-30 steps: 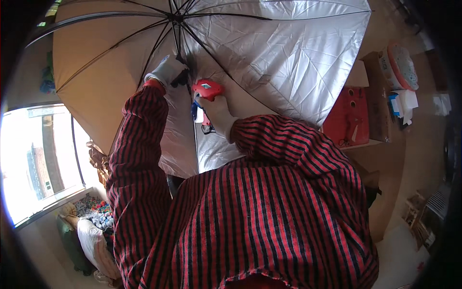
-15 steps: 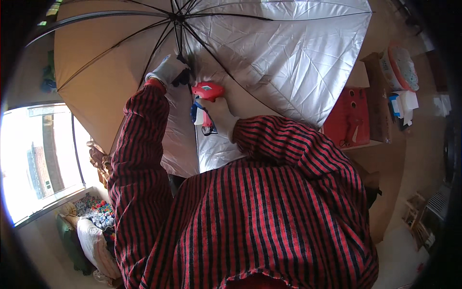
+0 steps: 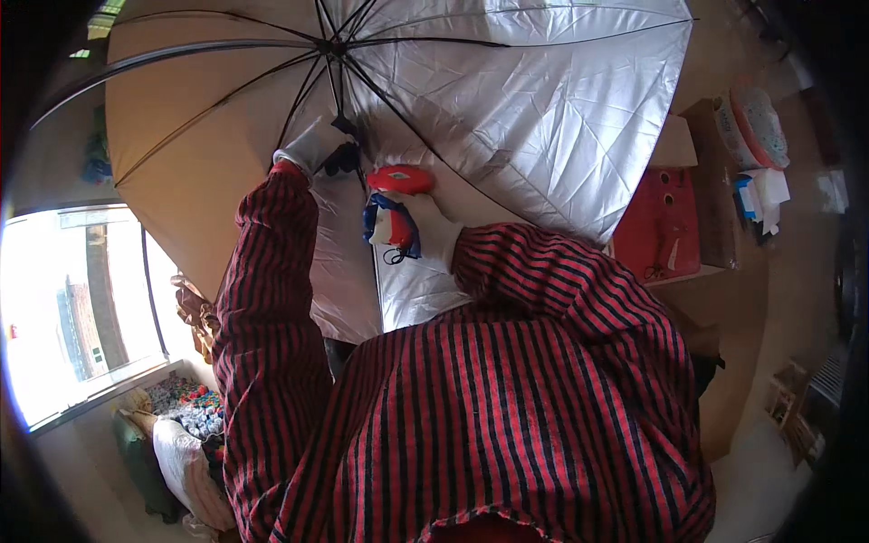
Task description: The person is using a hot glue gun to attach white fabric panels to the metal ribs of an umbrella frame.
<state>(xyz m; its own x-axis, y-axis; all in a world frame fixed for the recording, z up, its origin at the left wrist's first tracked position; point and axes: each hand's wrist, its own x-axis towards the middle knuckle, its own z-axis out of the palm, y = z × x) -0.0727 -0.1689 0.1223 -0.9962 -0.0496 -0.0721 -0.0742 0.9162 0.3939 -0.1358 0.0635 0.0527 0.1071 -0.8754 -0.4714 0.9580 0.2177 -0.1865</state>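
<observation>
An open umbrella (image 3: 507, 109) spreads before me, its silvery inner side and dark ribs facing me. My left hand (image 3: 317, 145), in a white glove with dark fingertips, is at a rib below the hub, its fingers bent around it; the exact grip is partly hidden. Just to its right, my right hand (image 3: 421, 222), in a white glove with blue fingertips, is closed around the handle of a red pistol-shaped hand tool (image 3: 401, 179). A small light panel shows on the tool's top, and a thin black loop hangs below. The tool's front lies close to the canopy.
At the right stand a red panel (image 3: 656, 222) beside a cardboard box (image 3: 711, 181), a round pink-rimmed basket (image 3: 759, 127) and a white-and-blue packet (image 3: 760, 195). A bright window (image 3: 77, 308) is at the left, with stuffed sacks (image 3: 186, 466) below it. A small wooden stool (image 3: 789, 398) stands far right.
The right hand and red tool have shifted slightly down and right, and the tool has turned a little. The left hand stays at the rib, slightly lower.
</observation>
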